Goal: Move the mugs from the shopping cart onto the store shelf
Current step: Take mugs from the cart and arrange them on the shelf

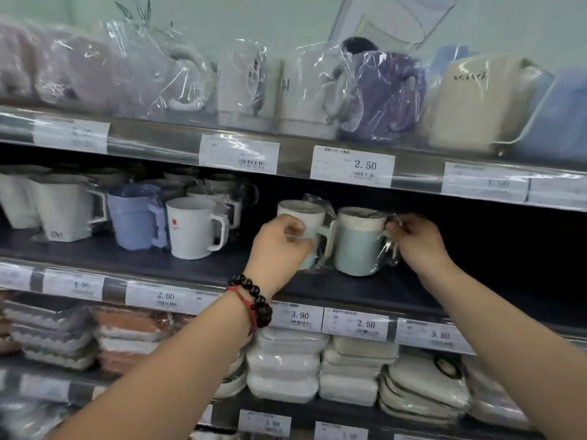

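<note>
Two pale green mugs with cream rims, each in clear wrap, stand side by side on the middle shelf (190,265). My left hand (279,246) is curled around the left green mug (301,214) and covers most of its body. My right hand (416,239) pinches the handle and wrap of the right green mug (359,246). A dark bead bracelet and a red cord sit on my left wrist. The shopping cart is out of view.
To the left on the same shelf stand a white mug (190,228), a lilac mug (135,217) and square white mugs (65,211). The shelf to the right (508,265) is dark and bare. Wrapped goods fill the shelf above; folded packs lie below.
</note>
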Demonstrator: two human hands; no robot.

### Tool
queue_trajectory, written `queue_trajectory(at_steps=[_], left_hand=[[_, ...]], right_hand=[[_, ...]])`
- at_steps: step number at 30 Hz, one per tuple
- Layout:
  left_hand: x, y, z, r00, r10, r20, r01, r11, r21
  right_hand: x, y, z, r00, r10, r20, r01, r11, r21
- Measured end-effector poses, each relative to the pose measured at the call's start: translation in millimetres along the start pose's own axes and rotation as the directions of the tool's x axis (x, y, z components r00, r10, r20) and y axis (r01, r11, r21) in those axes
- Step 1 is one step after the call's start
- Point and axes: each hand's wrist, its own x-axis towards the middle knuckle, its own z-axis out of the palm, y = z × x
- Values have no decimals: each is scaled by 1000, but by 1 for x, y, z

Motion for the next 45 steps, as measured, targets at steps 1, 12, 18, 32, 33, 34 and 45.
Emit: queue_trajectory(at_steps=[1,12,18,32,33,34,45], left_hand=[[6,-2,-2,996,15,-87,-8,997,78],[79,-21,9,987,-158,38,143,956,258],[113,-39,28,971,-212,-109,235,929,287],[182,-89,45,946,-228,-230,266,952,150],[186,-91,46,949,-224,-223,259,955,145],[190,-95,47,951,-225,-213,259,955,146],[222,-115,51,973,-183,-140,219,923,315]], right_hand=[[3,3,-4,1000,9,8,-10,1000,5],[44,18,10,997,-1,83,13,990,-139],[73,22,48,999,12,35,-5,983,-186],[139,24,123,997,50,-67,-71,923,-378],[142,23,128,996,66,-61,-85,915,-395],[146,23,134,995,83,-56,-98,914,-394],[128,34,174,986,60,-152,-100,958,-268]])
